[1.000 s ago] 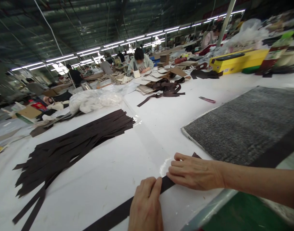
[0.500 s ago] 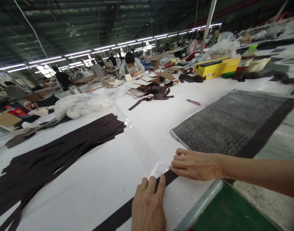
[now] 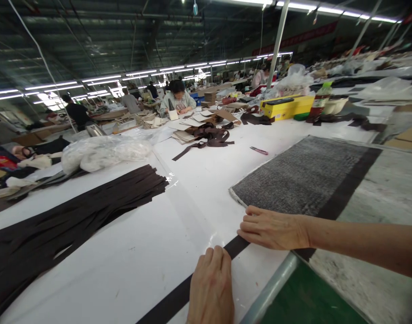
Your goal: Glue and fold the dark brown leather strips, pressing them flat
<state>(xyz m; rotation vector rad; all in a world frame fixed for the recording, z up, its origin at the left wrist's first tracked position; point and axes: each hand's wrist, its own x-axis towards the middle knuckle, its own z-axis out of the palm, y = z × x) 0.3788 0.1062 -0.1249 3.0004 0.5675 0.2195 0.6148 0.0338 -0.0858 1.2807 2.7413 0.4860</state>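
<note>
The long dark strip [image 3: 172, 298] lies on the white counter [image 3: 192, 198], running under both my hands. My left hand [image 3: 212, 285] rests on it, fingers close together. My right hand [image 3: 273, 228] is farther up the strip, fingers curled. I can't tell if either grip pinches it. Just past my right hand is a fuzzy gray mat [image 3: 293, 180]. Lots of dark strips [image 3: 87, 216] lie to the left. Farther off are pink snips [image 3: 259, 150] and a yellow box [image 3: 283, 109].
</note>
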